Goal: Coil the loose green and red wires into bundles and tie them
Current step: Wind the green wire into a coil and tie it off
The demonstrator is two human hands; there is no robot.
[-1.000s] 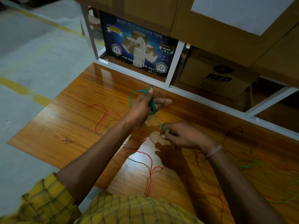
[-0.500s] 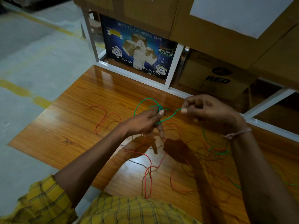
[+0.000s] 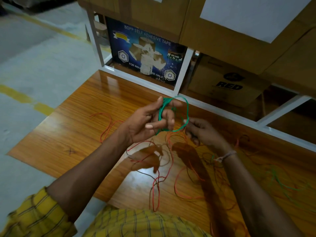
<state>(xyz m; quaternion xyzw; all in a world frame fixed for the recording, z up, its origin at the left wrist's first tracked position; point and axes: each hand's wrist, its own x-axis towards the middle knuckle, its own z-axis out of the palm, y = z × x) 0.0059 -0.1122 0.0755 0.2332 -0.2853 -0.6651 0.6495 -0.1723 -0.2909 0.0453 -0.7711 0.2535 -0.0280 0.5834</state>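
A green wire (image 3: 187, 110) is looped in several turns around the fingers of my left hand (image 3: 147, 122), which is raised over the wooden table (image 3: 68, 127). My right hand (image 3: 201, 131) pinches the same green wire at the lower right of the loop. Loose red wires (image 3: 158, 183) lie tangled on the table under and in front of both hands. Another red wire (image 3: 106, 124) curls to the left of my left hand. A further stretch of green wire (image 3: 280, 182) trails on the table at the right.
A white metal rack frame (image 3: 181, 69) borders the table's far edge, holding a blue adhesive-tape box (image 3: 145, 53) and cardboard boxes (image 3: 227, 81). Concrete floor with a yellow line (image 3: 22, 98) lies to the left of the table.
My right hand has come down and in from the upper right, laying another turn of green wire around my left hand. My left hand has lifted and its fingers have spread.
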